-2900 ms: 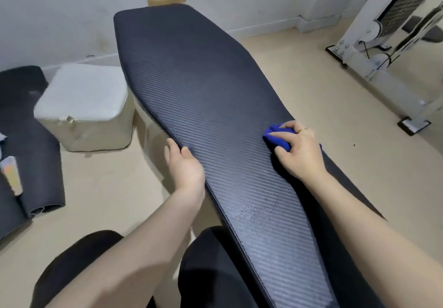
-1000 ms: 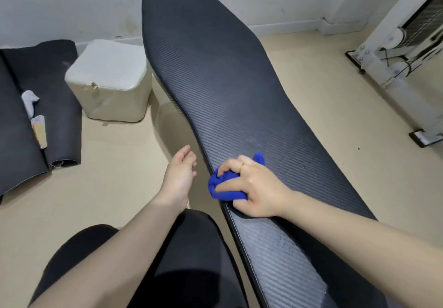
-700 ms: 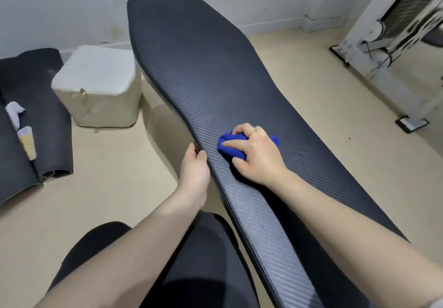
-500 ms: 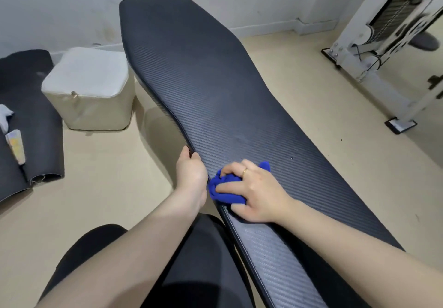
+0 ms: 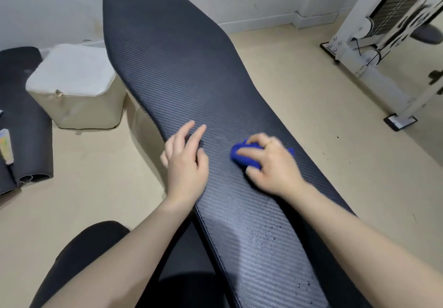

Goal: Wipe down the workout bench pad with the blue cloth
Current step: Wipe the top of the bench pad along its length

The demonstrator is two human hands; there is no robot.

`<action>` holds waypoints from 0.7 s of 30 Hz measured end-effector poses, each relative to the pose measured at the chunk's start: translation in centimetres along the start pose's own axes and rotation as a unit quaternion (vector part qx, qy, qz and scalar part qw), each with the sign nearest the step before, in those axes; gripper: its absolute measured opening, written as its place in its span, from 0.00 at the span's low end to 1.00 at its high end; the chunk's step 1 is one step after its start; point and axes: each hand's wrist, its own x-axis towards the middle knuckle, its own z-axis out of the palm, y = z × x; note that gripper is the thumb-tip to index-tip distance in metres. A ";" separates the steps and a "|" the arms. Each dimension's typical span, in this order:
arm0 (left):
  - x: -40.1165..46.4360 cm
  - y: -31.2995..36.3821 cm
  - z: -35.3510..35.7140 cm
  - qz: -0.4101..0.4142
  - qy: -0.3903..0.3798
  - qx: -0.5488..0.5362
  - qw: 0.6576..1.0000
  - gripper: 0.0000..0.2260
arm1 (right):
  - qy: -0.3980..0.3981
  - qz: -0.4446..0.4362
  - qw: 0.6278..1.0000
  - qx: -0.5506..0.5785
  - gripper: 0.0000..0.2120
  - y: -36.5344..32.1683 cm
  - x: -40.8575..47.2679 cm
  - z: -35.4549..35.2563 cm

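Observation:
The long black ribbed bench pad (image 5: 182,67) runs from the far wall down to the lower right. My right hand (image 5: 273,163) presses a bunched blue cloth (image 5: 242,156) onto the middle of the pad, fingers curled over it. My left hand (image 5: 185,161) hovers over the pad's left edge, fingers spread and slightly blurred, holding nothing. Small water droplets dot the near part of the pad (image 5: 266,235).
A cream padded box (image 5: 74,87) stands on the floor left of the bench. Rolled black mats (image 5: 26,120) with a small tube (image 5: 5,145) lie at the far left. A white machine frame (image 5: 383,43) stands at the right. My dark-clad knees (image 5: 100,259) are below.
My right hand slid the cloth from the pad's left edge toward its middle. My left hand let go of the pad's edge and lifted over the surface with fingers spread.

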 end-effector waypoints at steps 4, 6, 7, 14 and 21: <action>0.2 -1.0 0.6 0.087 -0.030 -0.015 0.996 0.20 | 0.091 0.219 0.971 0.003 0.22 5.3 3.0 -1.1; 0.2 -1.2 0.7 0.116 -0.032 0.018 0.993 0.18 | 0.077 0.214 0.974 -0.022 0.22 4.7 2.4 -1.1; 0.2 -1.2 0.8 0.124 -0.037 0.032 0.991 0.17 | 0.069 0.176 0.982 -0.027 0.22 4.0 1.6 -0.9; 0.5 -1.1 0.6 0.124 -0.071 0.054 0.988 0.17 | 0.080 0.161 0.984 0.016 0.24 5.5 3.2 -1.0; 0.3 -1.2 0.6 -0.078 0.071 -0.085 0.991 0.25 | 0.060 0.079 0.995 -0.015 0.18 -4.3 3.0 2.5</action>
